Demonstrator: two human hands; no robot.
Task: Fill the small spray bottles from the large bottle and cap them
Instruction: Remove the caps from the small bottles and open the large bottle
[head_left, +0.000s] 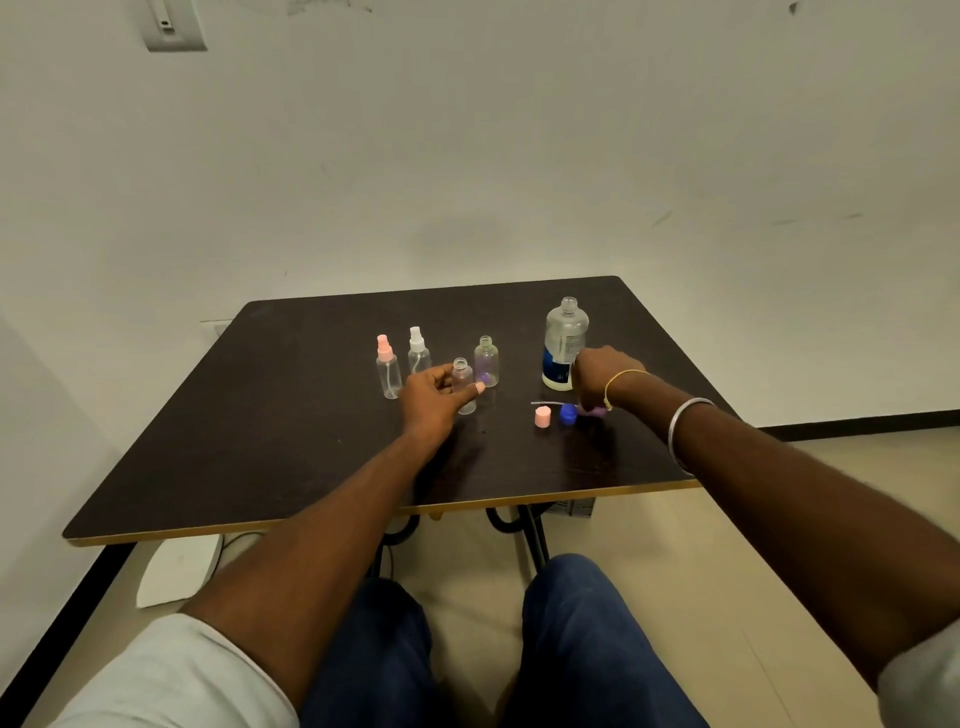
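The large clear bottle (565, 343) with a blue label stands uncapped at the back right of the dark table (291, 426). Two small bottles, one with a pink spray top (387, 369) and one with a white spray top (418, 353), stand at the left. An uncapped small bottle (486, 361) stands in the middle. My left hand (434, 397) holds another uncapped small bottle (461, 371) between thumb and fingers. My right hand (602, 376) reaches down in front of the large bottle, fingers curled on a purple spray head (597, 410) whose thin tube (545, 402) points left.
A pink cap (543, 417) and a blue cap (569, 414) lie on the table just left of my right hand. The wall stands right behind the table. My knees are under the table's near edge (363, 514).
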